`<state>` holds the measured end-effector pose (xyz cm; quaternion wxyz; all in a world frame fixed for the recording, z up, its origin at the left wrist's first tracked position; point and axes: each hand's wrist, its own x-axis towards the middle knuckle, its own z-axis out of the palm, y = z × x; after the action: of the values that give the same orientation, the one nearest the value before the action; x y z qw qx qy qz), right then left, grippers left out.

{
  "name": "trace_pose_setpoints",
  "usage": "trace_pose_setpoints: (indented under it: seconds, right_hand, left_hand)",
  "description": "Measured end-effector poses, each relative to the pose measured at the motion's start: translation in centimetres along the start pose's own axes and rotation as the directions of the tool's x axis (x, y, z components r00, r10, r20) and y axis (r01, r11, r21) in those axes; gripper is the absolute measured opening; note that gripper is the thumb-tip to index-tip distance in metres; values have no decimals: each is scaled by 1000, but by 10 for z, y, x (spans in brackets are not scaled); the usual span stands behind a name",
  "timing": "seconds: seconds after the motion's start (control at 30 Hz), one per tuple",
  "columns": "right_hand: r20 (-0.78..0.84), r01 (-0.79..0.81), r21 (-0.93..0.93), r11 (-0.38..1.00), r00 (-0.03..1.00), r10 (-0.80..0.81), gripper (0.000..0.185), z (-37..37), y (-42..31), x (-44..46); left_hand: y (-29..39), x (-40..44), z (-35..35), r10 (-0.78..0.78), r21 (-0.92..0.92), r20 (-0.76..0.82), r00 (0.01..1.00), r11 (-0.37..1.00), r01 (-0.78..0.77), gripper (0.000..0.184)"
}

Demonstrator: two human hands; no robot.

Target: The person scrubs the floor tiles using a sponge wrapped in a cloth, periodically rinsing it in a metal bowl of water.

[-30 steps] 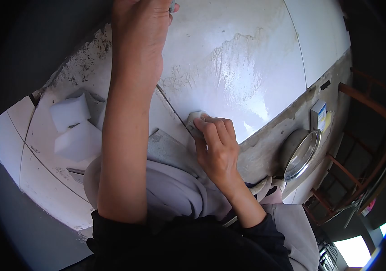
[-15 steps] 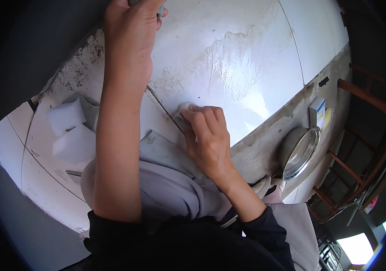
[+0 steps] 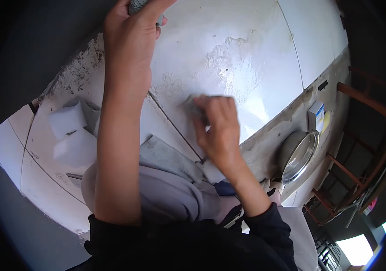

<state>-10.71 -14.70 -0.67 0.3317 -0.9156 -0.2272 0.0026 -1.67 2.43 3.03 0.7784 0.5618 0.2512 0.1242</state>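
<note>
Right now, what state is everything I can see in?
Left hand: closed around a grey lump
Right hand: curled around a pad, blurred
Floor: glossy, smeared in patches
Cloth: spread on the floor
White blocks: close together
Basin: uncovered, contents unclear
Box: can't tell whether open

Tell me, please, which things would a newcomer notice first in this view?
Probably the left forearm comes first, large and left of centre, leading to the left hand, which holds a grey lump at the top edge. Next is the glistening smear on the white tile, above the right hand, which holds a small blurred piece. The shiny metal bowl stands out at right, near a small box.
</note>
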Motion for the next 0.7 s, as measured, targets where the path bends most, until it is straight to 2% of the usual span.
trace_pose_setpoints:
  seconds: [0.03,0.13,0.17,0.23,0.3,0.33,0.37,0.43,0.5,0.57,0.63,0.67,0.7]
  right_hand:
    - [-2,-79,-88,993,997,79,23,-5,15,10]
    - [-198,-214,-133,968,962,186,23,-22,54,49]
    - [-218,-274,-97,957,944,248,22,-24,55,53]
    - [-192,-251,-165,954,957,218,20,-19,41,43]
    - [-48,-223,-90,971,974,219,23,-6,7,12]
    - [7,3,1,1000,1000,-3,29,9,-18,-11]
    - [35,-4,21,1000,999,3,33,10,-17,-15]
    - [67,-13,47,999,998,10,32,4,-7,-7]
    - [12,-120,-108,987,993,122,28,-12,23,21]
    - [-152,-231,-105,967,965,214,23,-25,57,53]
    - [-189,-385,0,923,906,378,21,-33,68,69]
    - [-201,-259,-135,956,952,229,21,-23,56,56]
    - [-142,-244,-117,963,963,227,22,-12,39,41]
  left_hand:
    - [1,-4,1,8,12,-19,1000,1000,-8,31]
    - [4,-6,1,27,9,-38,999,1000,-26,31]
    - [4,-5,1,26,-4,-34,999,1000,-26,31]
    - [2,-2,0,22,-32,-21,1000,999,-23,31]
    - [3,3,-1,-23,-16,-29,999,1000,23,30]
    - [3,6,2,-66,17,-43,997,998,67,30]
    - [3,6,3,-109,49,-57,992,993,111,30]
    - [-3,3,2,-52,17,-30,998,998,53,30]
    - [-4,-1,-2,-19,-3,-6,1000,1000,19,31]
    - [-1,-2,-4,5,-19,18,1000,1000,-4,34]
    - [-10,2,-7,31,28,34,999,999,-32,31]
    - [-11,7,-7,53,43,36,998,998,-55,30]
    - [-11,9,-6,40,46,31,999,998,-42,29]
